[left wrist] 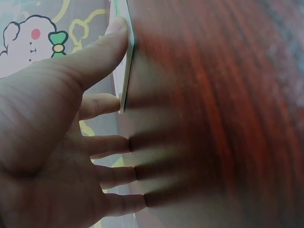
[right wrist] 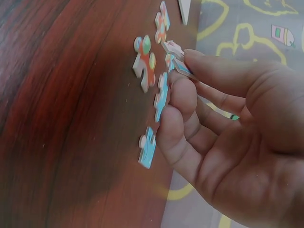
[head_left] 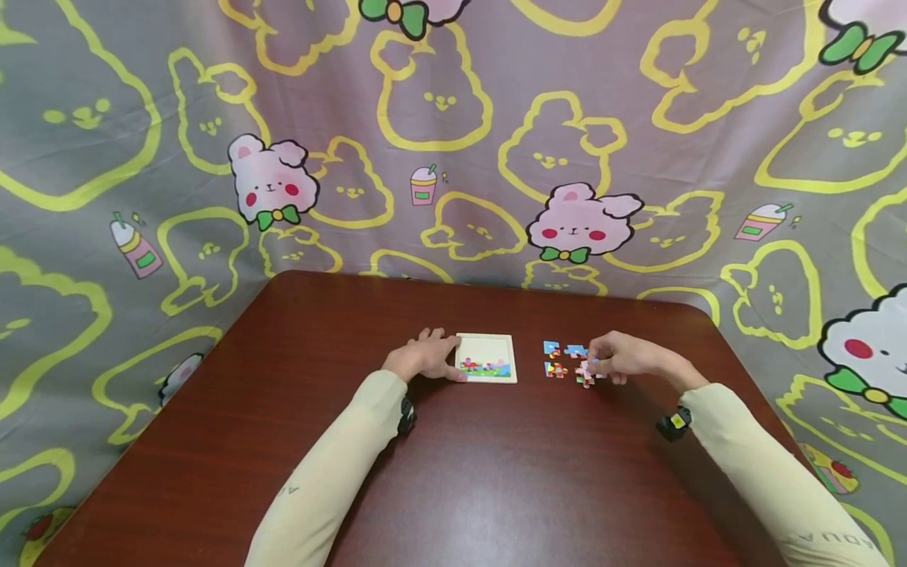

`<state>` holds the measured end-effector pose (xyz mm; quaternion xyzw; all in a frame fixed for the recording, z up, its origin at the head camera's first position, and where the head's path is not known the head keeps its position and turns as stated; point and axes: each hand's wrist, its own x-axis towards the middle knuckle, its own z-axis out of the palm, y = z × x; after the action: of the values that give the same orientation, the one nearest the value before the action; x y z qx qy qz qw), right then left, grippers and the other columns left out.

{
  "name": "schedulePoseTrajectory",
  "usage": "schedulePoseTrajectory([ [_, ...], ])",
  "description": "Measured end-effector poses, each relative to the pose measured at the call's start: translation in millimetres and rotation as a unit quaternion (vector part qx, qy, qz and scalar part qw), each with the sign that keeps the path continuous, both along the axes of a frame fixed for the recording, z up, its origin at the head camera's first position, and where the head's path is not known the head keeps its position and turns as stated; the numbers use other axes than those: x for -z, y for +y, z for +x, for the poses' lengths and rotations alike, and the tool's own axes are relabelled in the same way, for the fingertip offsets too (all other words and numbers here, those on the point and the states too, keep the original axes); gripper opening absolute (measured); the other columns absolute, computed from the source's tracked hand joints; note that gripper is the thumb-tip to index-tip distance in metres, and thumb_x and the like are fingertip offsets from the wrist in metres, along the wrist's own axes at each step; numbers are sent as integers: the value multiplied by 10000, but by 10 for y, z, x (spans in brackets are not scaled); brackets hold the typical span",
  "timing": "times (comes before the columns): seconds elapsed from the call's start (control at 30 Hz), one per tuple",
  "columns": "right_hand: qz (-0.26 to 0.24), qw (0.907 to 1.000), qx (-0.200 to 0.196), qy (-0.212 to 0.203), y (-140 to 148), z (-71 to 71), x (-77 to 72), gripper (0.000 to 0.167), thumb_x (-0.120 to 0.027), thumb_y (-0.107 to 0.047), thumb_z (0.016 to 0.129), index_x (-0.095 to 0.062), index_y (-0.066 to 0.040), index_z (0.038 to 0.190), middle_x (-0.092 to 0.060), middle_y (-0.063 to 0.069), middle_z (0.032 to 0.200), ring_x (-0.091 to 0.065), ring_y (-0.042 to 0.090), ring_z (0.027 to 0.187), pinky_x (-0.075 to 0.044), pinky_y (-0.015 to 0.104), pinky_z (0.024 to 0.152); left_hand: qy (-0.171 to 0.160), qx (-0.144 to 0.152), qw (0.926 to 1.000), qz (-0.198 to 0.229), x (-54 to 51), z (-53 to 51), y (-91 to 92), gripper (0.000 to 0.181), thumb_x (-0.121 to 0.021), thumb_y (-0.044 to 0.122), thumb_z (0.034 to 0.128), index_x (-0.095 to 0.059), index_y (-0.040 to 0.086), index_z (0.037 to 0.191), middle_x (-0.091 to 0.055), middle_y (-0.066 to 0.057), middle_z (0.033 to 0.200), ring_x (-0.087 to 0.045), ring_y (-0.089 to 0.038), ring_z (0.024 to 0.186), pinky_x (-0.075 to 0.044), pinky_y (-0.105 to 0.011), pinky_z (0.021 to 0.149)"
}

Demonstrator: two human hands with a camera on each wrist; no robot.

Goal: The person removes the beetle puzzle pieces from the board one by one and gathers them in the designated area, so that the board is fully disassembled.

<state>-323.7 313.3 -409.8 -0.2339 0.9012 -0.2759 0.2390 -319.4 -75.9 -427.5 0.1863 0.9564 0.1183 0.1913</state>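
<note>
Leftward across the table (head_left: 524,465) from the right hand (head_left: 623,357), and touched by the outspread left hand (head_left: 427,357), the tray (head_left: 487,350) is set; well to its right, a puzzle piece (right wrist: 181,67) is pinched by the right hand.

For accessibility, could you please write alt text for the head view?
A person's right hand pinches a jigsaw piece beside loose pieces; their left hand touches a partly filled puzzle tray, on a brown table before a bunny-print backdrop.

The table (head_left: 482,465) looked like smooth, glossy wood, the backdrop (head_left: 326,102) creased cloth, the sleeves (head_left: 347,465) matt cloth; tray (head_left: 485,350) and puzzle pieces (right wrist: 146,61) resembled smooth wood.
</note>
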Motion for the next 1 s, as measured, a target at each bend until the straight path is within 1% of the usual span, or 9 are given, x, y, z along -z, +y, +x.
schedulePoseTrajectory([
  [0.27, 173, 9995, 222, -175, 143, -22, 13, 127, -670, -158, 937, -642, -36, 916, -578, 57, 674, -552, 151, 515, -514, 311, 497, -27, -20, 10000, 42, 9, 8, -10, 852, -642, 560, 890, -266, 209, 1569, -147, -163, 1641, -79, -415, 1519, -160, -596, 1202],
  [0.4, 274, 9988, 283, -285, 215, -35, 29, 119, -665, -145, 940, -632, -33, 920, -568, 35, 664, -534, 134, 508, -506, 295, 487, 0, -3, 10000, 33, 19, 7, -5, 855, -639, 562, 892, -262, 204, 1571, -149, -168, 1640, -84, -417, 1518, -164, -596, 1202],
  [0.5, 270, 9985, 337, -347, 265, -45, 50, 127, -669, -137, 935, -633, -18, 910, -576, 43, 671, -529, 129, 500, -502, 286, 475, 42, 19, 10000, 10, 28, 4, 4, 856, -647, 561, 888, -273, 198, 1567, -164, -172, 1635, -101, -422, 1514, -179, -598, 1196],
  [0.67, 183, 9986, 334, -361, 325, -47, 79, 150, -671, -146, 934, -629, -4, 908, -604, 69, 684, -535, 132, 493, -509, 313, 465, 58, 28, 10000, 23, 17, 8, 5, 847, -647, 559, 889, -282, 200, 1564, -176, -161, 1632, -107, -414, 1514, -191, -592, 1194],
  [0.83, 181, 9980, 437, -427, 364, -54, 122, 189, -681, -169, 931, -583, -7, 930, -620, 71, 704, -537, 129, 497, -507, 307, 474, 72, 73, 9999, -11, -10, 10, 2, 839, -637, 556, 897, -274, 203, 1566, -174, -156, 1635, -104, -414, 1514, -192, -592, 1194],
  [0.93, 157, 9964, 600, -576, 377, -80, 158, 218, -689, -158, 924, -546, 5, 938, -609, 69, 707, -511, 123, 492, -477, 281, 475, 93, 83, 9999, -36, -9, 10, 2, 839, -633, 562, 897, -276, 203, 1566, -181, -157, 1633, -114, -416, 1512, -199, -595, 1190],
  [1.0, 240, 9954, 689, -618, 381, -101, 172, 253, -698, -164, 918, -520, 12, 953, -597, 59, 696, -505, 119, 490, -472, 272, 476, 91, 79, 9999, -35, -7, 11, 2, 843, -633, 565, 895, -274, 203, 1566, -180, -157, 1633, -112, -416, 1512, -198, -596, 1190],
])
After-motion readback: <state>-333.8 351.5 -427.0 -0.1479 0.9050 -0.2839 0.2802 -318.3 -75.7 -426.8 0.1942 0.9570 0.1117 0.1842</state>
